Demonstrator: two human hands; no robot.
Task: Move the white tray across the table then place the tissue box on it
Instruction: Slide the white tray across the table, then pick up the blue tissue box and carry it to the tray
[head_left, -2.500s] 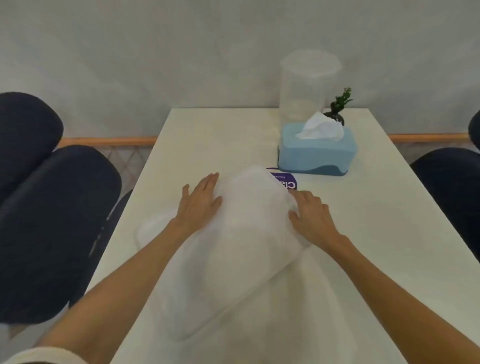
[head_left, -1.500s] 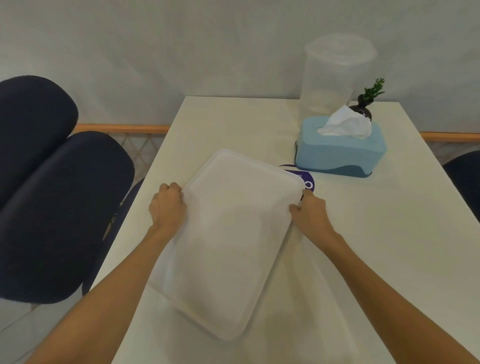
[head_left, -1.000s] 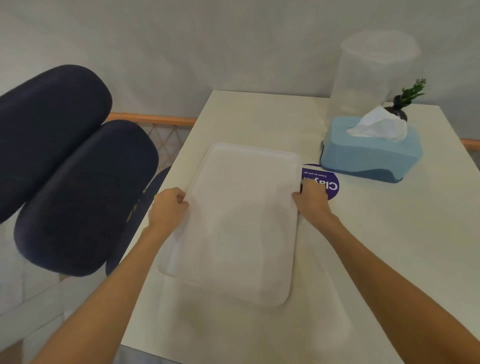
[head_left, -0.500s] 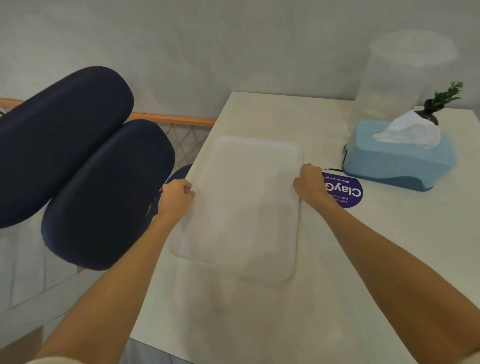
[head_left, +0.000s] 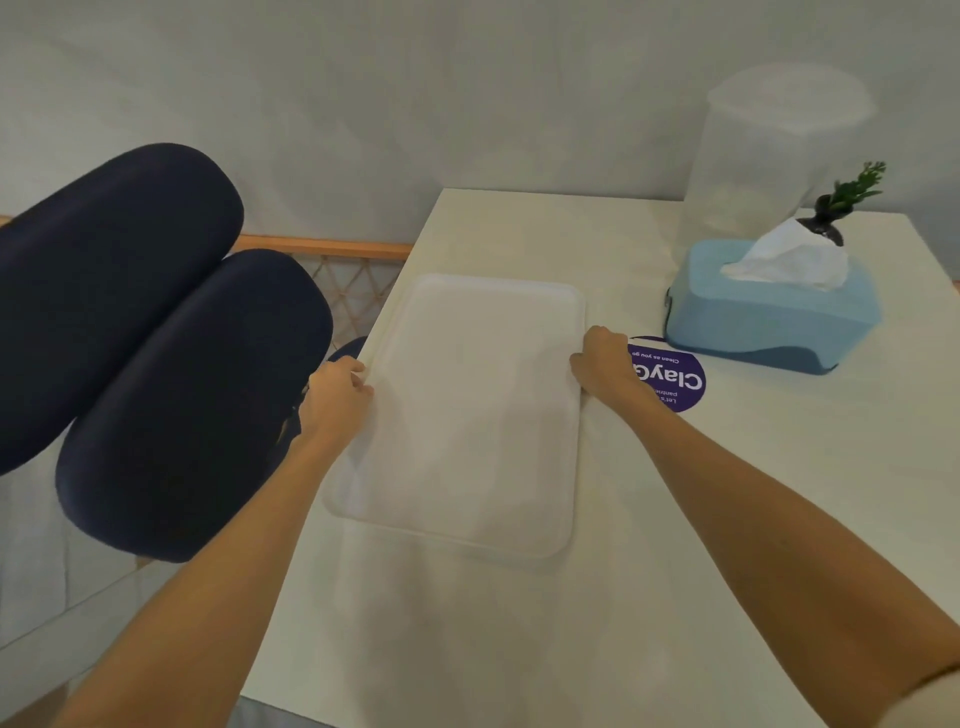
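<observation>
A white rectangular tray (head_left: 467, 415) lies flat along the left edge of the cream table (head_left: 753, 493). My left hand (head_left: 335, 395) grips its left rim and my right hand (head_left: 605, 364) grips its right rim. The light blue tissue box (head_left: 769, 312), with a white tissue sticking out of its top, stands at the back right of the table, well apart from the tray.
A round purple sticker (head_left: 670, 379) is on the table between the tray and the box. A tall clear plastic container (head_left: 769, 150) and a small potted plant (head_left: 836, 208) stand behind the box. Dark blue chair cushions (head_left: 156, 364) sit close to the table's left edge.
Both hands took hold of the tray's rims, turned it straight and slid it left to the table's left edge. It now rests flat there.
</observation>
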